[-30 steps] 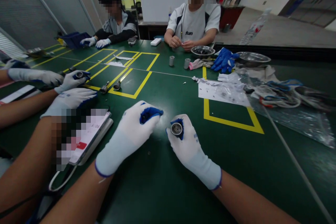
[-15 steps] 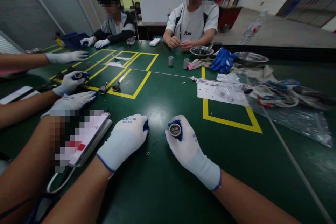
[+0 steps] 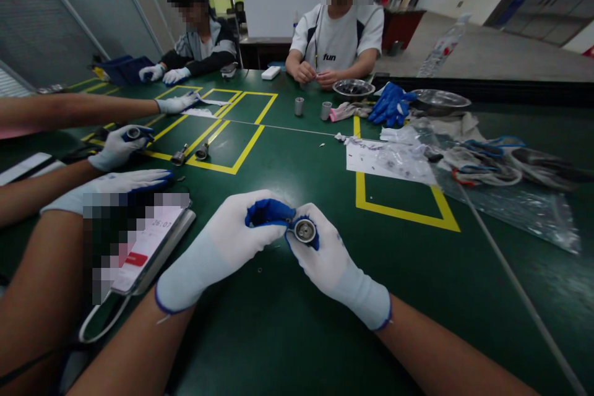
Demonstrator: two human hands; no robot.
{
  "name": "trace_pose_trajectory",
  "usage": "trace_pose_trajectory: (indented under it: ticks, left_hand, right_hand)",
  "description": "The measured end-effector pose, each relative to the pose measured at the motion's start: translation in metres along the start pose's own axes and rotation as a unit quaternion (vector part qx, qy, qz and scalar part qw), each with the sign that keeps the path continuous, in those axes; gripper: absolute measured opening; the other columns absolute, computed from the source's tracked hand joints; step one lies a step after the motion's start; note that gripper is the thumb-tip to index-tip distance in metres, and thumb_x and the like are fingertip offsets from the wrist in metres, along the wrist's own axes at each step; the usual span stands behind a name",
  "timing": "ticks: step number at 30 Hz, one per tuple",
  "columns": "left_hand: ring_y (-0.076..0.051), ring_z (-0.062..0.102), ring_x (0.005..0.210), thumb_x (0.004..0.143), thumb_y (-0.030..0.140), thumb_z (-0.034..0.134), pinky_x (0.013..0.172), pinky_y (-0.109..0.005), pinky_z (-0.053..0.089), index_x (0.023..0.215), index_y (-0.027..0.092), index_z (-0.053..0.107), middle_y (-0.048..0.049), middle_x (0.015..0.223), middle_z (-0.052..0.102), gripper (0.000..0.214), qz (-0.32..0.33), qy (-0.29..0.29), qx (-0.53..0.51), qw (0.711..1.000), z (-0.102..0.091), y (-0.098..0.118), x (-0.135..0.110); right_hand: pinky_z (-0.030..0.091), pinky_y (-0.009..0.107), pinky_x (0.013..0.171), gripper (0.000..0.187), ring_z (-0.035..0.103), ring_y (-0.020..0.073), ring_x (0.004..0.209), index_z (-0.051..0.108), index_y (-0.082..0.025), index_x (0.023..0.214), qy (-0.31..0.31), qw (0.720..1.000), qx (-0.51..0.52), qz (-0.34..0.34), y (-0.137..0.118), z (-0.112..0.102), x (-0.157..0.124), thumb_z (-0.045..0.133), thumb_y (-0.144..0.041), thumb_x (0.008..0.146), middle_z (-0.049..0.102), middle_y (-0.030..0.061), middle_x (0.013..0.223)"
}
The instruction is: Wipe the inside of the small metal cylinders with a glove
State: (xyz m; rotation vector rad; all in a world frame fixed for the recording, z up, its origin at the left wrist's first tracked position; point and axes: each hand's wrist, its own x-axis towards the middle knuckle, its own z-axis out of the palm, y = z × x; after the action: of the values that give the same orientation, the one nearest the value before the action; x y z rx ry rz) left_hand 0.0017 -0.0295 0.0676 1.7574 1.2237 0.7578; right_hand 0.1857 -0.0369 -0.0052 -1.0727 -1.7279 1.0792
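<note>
My right hand (image 3: 325,260), in a white glove with blue palm coating, is wrapped round a grey metal cylindrical part (image 3: 305,232). The part's round open end faces me, with small details inside it. Close against its left side, my left hand (image 3: 241,229) curves in, thumb and fingertips pinched near the rim. Anything between those fingertips is too small to make out. A tiny ring (image 3: 260,270) lies on the green table (image 3: 241,334) below my left hand.
At left, a co-worker's gloved hand (image 3: 123,145) holds a similar part, near a phone (image 3: 148,247) on a stand. Two metal fittings (image 3: 202,151) lie by yellow tape. Two grey cylinders (image 3: 299,106) stand farther back. White paper (image 3: 390,161), plastic bags and gloves (image 3: 392,105) lie at right.
My left hand has moved right and up from the table to the cylindrical part in my right hand. At far left, a co-worker's gloved hand has reached right towards a paper strip.
</note>
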Motion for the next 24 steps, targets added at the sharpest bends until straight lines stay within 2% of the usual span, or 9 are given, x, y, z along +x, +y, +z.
trace_pose_trajectory:
  ticks: [3,8,12,15,20,24]
  left_hand:
    - [-0.021,0.075,0.09,0.086,0.022,0.076,0.085,-0.034,0.058,0.099,0.021,0.08,-0.0007,0.098,0.081,0.013,0.006,0.006,0.026,1.0,0.004,0.0,-0.001]
    - [-0.02,0.07,0.098,0.09,0.022,0.076,0.09,-0.033,0.054,0.094,0.026,0.084,-0.0009,0.104,0.075,0.01,0.073,0.0,0.112,0.991,0.013,-0.001,-0.002]
    - [-0.018,0.068,0.088,0.085,0.023,0.08,0.077,-0.031,0.054,0.083,0.022,0.083,-0.0008,0.096,0.068,0.003,-0.006,0.034,0.094,0.995,0.02,-0.001,0.0]
    - [-0.016,0.066,0.078,0.083,0.021,0.082,0.069,-0.029,0.051,0.073,0.018,0.079,0.0006,0.087,0.065,0.01,-0.053,0.031,0.068,0.996,0.024,0.001,0.002]
    - [-0.016,0.066,0.078,0.083,0.019,0.083,0.069,-0.03,0.05,0.071,0.018,0.078,0.0013,0.084,0.065,0.012,-0.093,0.02,0.081,0.992,0.026,0.003,0.004]
    - [-0.017,0.067,0.081,0.086,0.022,0.083,0.072,-0.031,0.051,0.073,0.019,0.08,0.0011,0.086,0.067,0.014,-0.088,0.0,0.109,0.99,0.024,0.003,0.003]
  right_hand:
    - [0.061,0.04,0.077,0.005,0.071,0.0232,0.085,0.055,-0.025,0.093,-0.003,1.0,-0.002,-0.004,-0.001,0.0,0.0,0.058,-0.022,0.096,0.067,0.0037,0.092]
    - [0.062,0.042,0.08,0.011,0.073,0.0249,0.09,0.056,-0.024,0.097,-0.007,1.0,0.006,0.019,-0.001,0.0,0.0,0.061,-0.015,0.093,0.07,0.0047,0.094]
    - [0.061,0.04,0.079,0.012,0.072,0.025,0.088,0.054,-0.024,0.095,-0.009,0.999,-0.015,0.027,0.0,0.001,0.002,0.061,-0.015,0.092,0.068,0.0049,0.094]
    - [0.059,0.039,0.077,0.013,0.07,0.0249,0.089,0.053,-0.024,0.095,-0.012,0.999,-0.05,0.007,0.002,0.004,0.001,0.061,-0.014,0.091,0.067,0.0051,0.094]
    - [0.059,0.039,0.077,0.014,0.069,0.0252,0.089,0.052,-0.023,0.095,-0.002,0.996,-0.082,-0.022,0.008,0.008,0.0,0.059,-0.013,0.09,0.065,0.0062,0.095]
    - [0.059,0.041,0.08,0.014,0.069,0.027,0.092,0.053,-0.023,0.098,-0.007,0.995,-0.097,-0.018,0.01,0.008,0.0,0.058,-0.014,0.089,0.065,0.0087,0.099]
